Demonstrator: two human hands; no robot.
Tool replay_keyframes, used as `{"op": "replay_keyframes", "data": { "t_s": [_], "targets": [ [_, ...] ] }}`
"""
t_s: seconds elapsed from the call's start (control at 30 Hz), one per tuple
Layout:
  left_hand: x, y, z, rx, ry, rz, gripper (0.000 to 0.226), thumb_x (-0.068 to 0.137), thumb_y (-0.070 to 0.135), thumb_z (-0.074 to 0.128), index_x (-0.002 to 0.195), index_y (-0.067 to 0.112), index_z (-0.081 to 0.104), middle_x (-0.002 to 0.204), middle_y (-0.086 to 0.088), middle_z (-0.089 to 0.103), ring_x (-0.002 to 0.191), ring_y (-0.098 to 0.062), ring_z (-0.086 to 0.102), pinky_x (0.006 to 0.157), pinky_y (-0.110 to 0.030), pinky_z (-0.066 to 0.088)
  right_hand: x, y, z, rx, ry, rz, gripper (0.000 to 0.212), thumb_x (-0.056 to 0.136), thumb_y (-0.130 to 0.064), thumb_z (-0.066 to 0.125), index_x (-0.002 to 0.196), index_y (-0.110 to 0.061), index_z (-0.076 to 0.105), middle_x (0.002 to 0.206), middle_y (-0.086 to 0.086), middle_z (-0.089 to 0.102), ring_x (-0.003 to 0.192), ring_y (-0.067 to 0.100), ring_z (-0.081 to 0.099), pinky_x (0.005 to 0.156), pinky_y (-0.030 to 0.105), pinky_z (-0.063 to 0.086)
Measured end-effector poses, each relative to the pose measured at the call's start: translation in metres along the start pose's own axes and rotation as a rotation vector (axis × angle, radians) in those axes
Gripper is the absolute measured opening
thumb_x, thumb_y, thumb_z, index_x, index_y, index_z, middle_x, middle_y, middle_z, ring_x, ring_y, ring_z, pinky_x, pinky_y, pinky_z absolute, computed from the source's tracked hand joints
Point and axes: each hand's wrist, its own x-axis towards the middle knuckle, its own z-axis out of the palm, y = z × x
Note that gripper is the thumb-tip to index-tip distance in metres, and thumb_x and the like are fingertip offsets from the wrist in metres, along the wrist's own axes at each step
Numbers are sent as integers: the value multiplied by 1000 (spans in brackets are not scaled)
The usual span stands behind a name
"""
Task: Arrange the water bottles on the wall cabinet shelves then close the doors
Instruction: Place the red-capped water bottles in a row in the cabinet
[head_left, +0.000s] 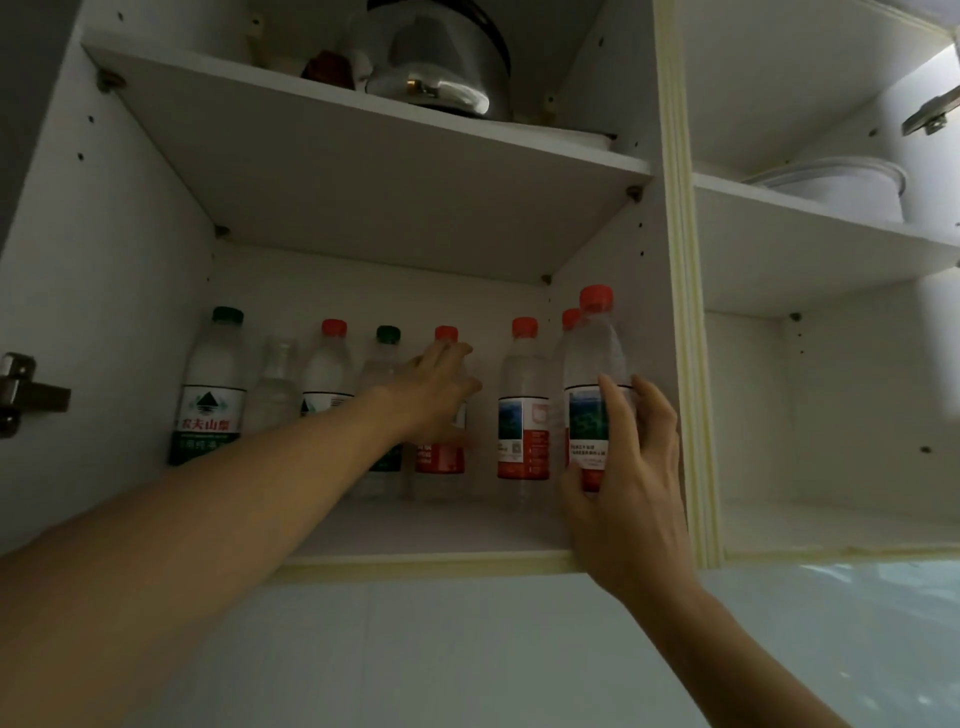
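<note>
My right hand (631, 470) grips a clear red-capped plastic water bottle (595, 384) at the right end of the white cabinet's lower shelf (431, 530); my left hand (439, 387) grasps another red-capped bottle (441, 452) mid-row.

Five red-capped bottles (523, 405); two green-capped bottles (210, 389) (one capless bottle (275, 384))

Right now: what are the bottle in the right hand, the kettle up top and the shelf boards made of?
Bottle in the right hand: clear thin plastic, glossy; back wall shows through, red plastic cap, printed film label.
Kettle: polished metal, likely stainless; mirror-like highlights.
Shelf board: white laminated board, matte; metal support pegs, probably particleboard core.
</note>
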Motion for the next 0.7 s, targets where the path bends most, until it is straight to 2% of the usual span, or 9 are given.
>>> {"op": "replay_keyframes", "data": {
  "t_s": [0.1, 0.2, 0.33, 0.4, 0.57, 0.7],
  "targets": [
    [6, -2, 6, 53, -17, 0, 90, 84, 70, 62, 155, 23, 32, 167, -14, -2, 152, -37, -2, 121, -56, 14, 0, 1, 1, 14, 11, 2, 84, 87, -25, 73, 152, -35, 21, 160, -5, 9, 144, 25, 26, 100, 44, 49],
    [7, -5, 18, 143, -10, -15, 99, 78, 73, 64, 155, 23, 29, 165, -16, 0, 152, -40, -3, 122, -59, 12, 0, 2, 1, 38, 25, 0, 84, 86, -24, 73, 151, -36, 21, 160, -6, 11, 144, 25, 28, 99, 46, 51],
    [3, -8, 27, 124, -55, -72, 108, 79, 80, 58, 159, 20, 18, 166, -18, -8, 152, -41, -10, 122, -60, 5, 1, 3, 1, 52, 17, 9, 82, 87, -25, 72, 153, -34, 23, 161, -6, 10, 144, 25, 28, 100, 52, 53],
    [0, -7, 28, 113, -71, -80, 108, 80, 81, 55, 160, 21, 16, 166, -17, -9, 152, -41, -11, 123, -59, 5, 0, 4, 1, 47, 9, 15, 82, 87, -25, 73, 153, -33, 25, 161, -6, 10, 145, 25, 27, 102, 52, 51],
    [-4, -1, 26, 176, -106, 7, 96, 81, 75, 61, 158, 29, 27, 166, -16, -12, 149, -47, -20, 121, -63, 13, -1, 4, 2, 35, 11, 10, 81, 86, -25, 74, 153, -30, 28, 161, -4, 11, 145, 26, 26, 103, 50, 51],
    [-12, -6, 26, 265, -86, 10, 98, 79, 74, 64, 157, 26, 30, 165, -19, -3, 150, -47, -10, 120, -61, 19, 0, 5, 1, 68, 6, 13, 82, 86, -21, 74, 154, -30, 28, 161, -6, 10, 146, 25, 25, 102, 54, 51]
  ]
}}
